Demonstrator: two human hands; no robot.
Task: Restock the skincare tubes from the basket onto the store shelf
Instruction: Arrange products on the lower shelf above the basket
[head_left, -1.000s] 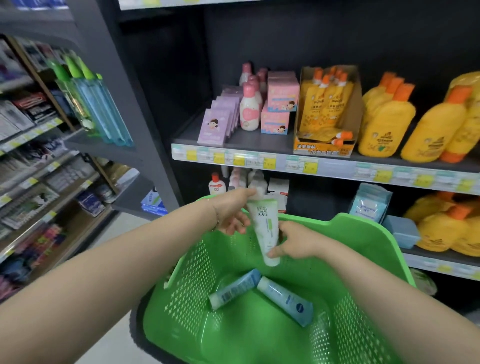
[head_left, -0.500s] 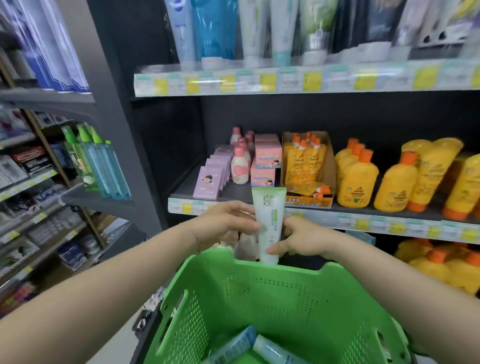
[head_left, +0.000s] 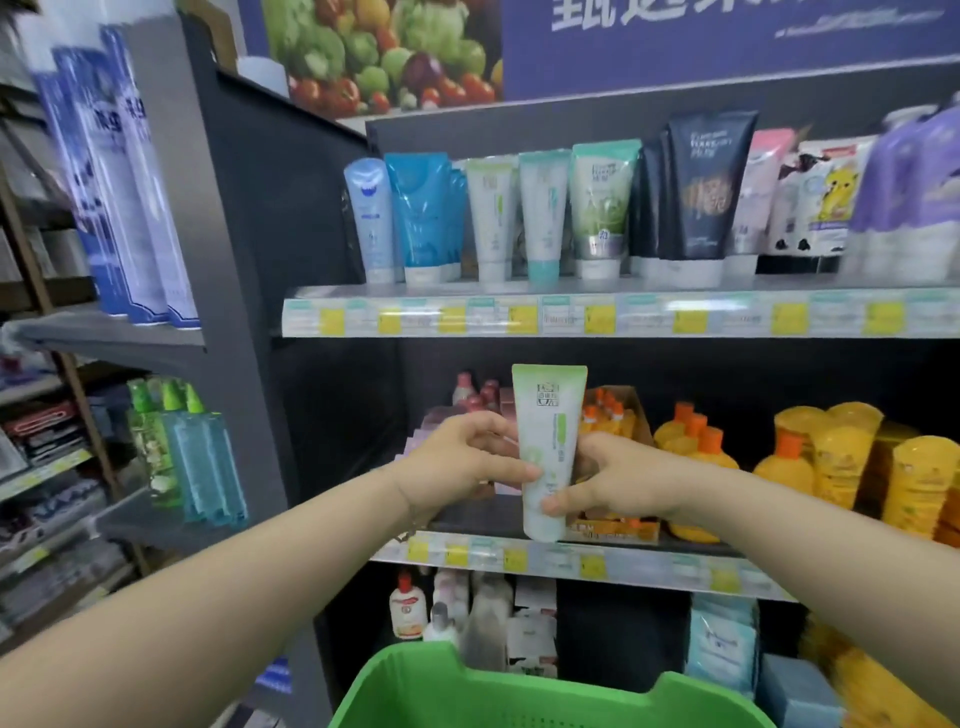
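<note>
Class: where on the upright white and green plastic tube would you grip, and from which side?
Probably the white and green plastic tube mid-body, from the side, as the left hand and right hand do: it stands cap-down, so its base is free to set down.

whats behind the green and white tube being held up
The middle shelf: pink bottles show just left of the tube, a cardboard box of orange-capped pouches just right. The tube, the left hand and the right hand cover what stands between.

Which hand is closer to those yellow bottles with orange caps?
Right. The right hand sits just left of the yellow bottles; the left hand is across the tube, farther left.
</note>
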